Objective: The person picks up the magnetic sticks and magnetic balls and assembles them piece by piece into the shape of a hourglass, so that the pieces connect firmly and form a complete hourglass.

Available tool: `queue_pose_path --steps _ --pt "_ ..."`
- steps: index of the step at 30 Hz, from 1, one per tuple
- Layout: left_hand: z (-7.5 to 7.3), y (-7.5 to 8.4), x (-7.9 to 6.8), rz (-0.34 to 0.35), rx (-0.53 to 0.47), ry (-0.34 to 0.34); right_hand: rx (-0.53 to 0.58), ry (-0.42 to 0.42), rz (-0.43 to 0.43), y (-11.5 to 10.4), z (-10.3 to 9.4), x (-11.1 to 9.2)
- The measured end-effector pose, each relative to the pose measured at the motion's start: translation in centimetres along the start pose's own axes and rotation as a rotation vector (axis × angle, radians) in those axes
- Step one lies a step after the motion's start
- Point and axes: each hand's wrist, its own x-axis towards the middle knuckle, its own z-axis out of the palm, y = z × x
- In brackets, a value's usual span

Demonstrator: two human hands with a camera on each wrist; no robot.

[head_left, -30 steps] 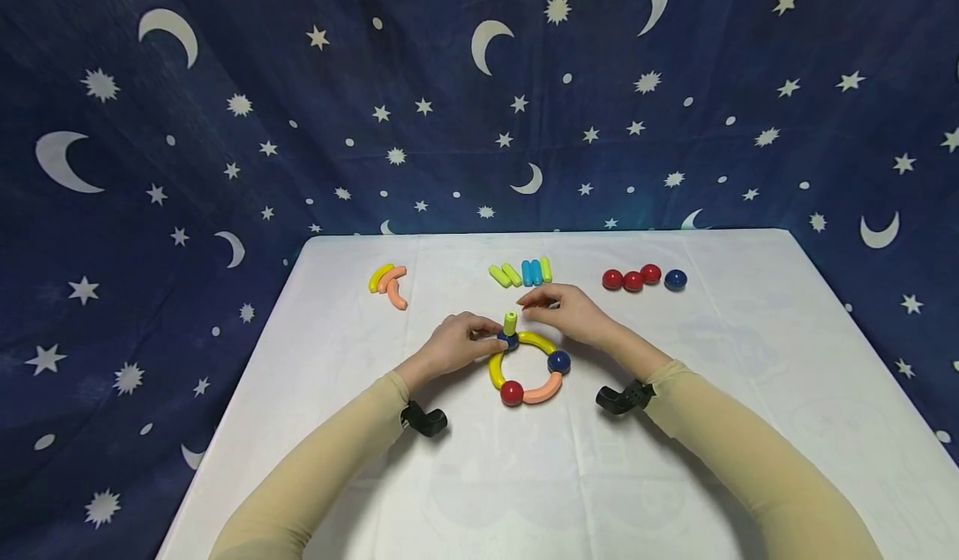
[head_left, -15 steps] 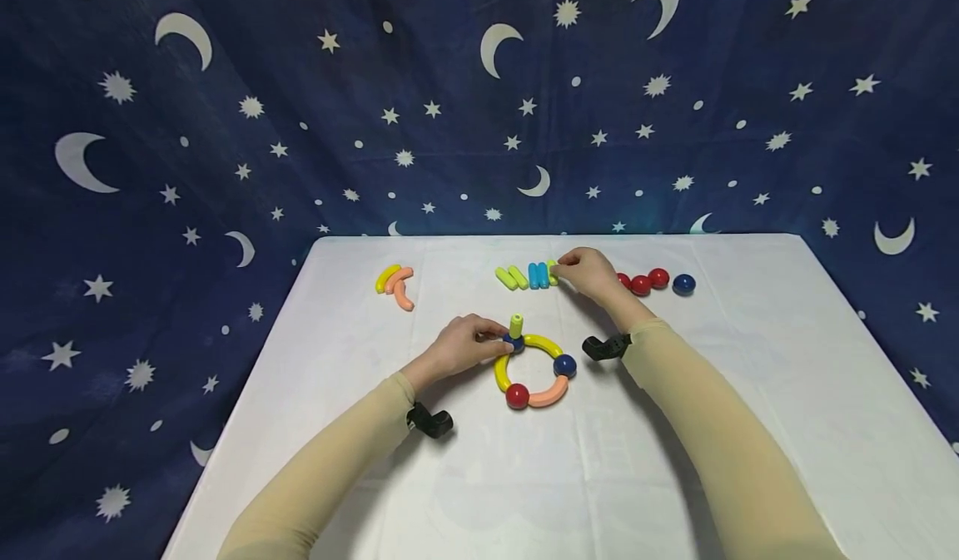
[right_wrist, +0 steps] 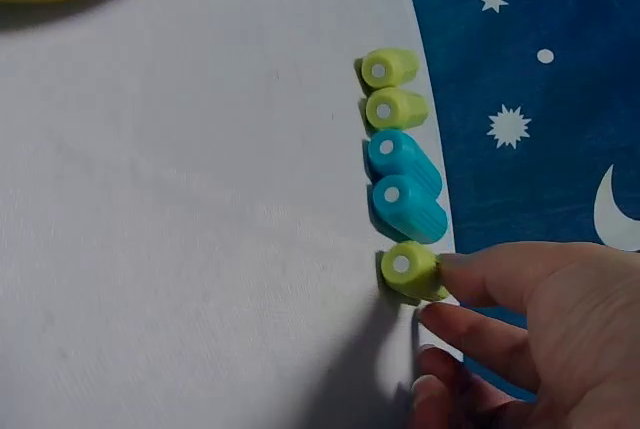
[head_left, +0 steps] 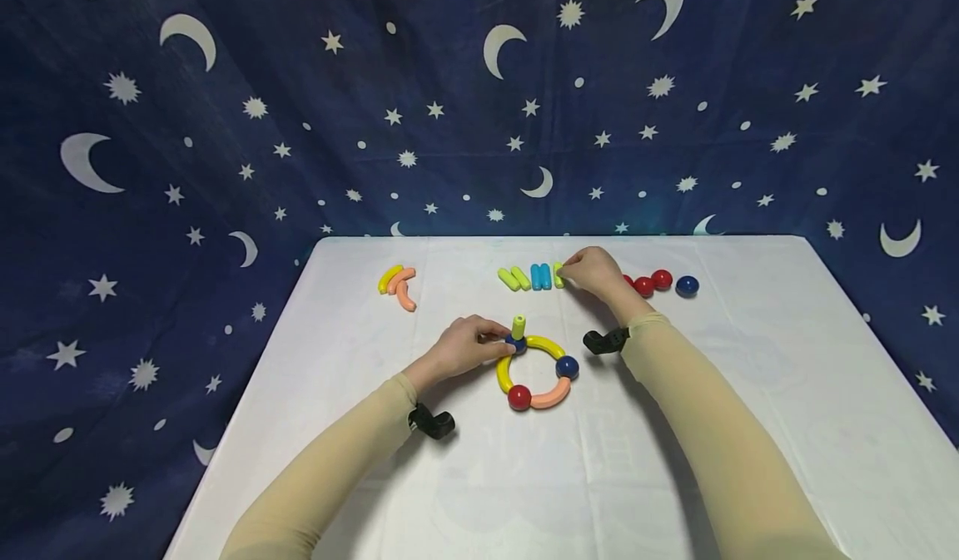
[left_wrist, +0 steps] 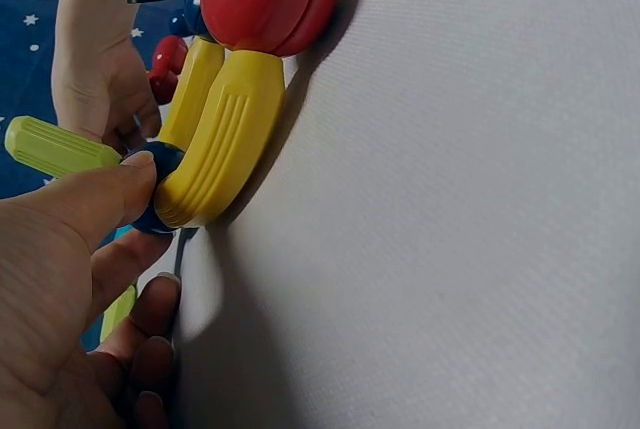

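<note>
My left hand (head_left: 468,350) pinches a dark blue ball (left_wrist: 165,164) between thumb and finger. The ball is part of a ring lying on the table, made of yellow curved rods (left_wrist: 235,139), a peach curved rod (head_left: 552,394), a red ball (head_left: 519,398) and another blue ball (head_left: 567,367). From the pinched ball a short green rod (head_left: 519,327) stands upright. At the back of the table my right hand (head_left: 595,273) has thumb and forefinger on a straight green rod (right_wrist: 408,269), the rightmost of a row in the head view; its pale round end faces the right wrist camera.
Beside that rod lie two blue rods (head_left: 541,276) and two more green rods (head_left: 514,278). Red balls (head_left: 662,280) and a blue ball (head_left: 687,285) sit right of my right hand. Curved rods (head_left: 402,280) lie at the back left. A starry cloth (head_left: 449,127) hangs behind.
My right hand has moved from beside the ring back to the row of straight rods, taking the end green rod between its fingers. My left hand has stayed on the blue ball.
</note>
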Motion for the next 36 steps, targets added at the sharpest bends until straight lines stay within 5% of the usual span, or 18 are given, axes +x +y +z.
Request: queue_pose_path --steps 14,25,30,36 --pt "0.2 0.0 0.2 0.040 -0.001 0.000 -0.096 0.020 0.002 -0.4 -0.5 -0.9" --pt "0.5 0.1 0.3 0.039 0.010 0.012 -0.175 0.093 -0.088 0.6 -0.5 -1.2" --pt "0.3 0.1 0.2 0.030 0.015 0.012 -0.110 0.130 -0.179 1.0 -1.0 -2.4" --pt "0.2 0.0 0.0 0.011 0.014 0.010 -0.002 0.042 -0.282 1.9 -1.3 -5.8"
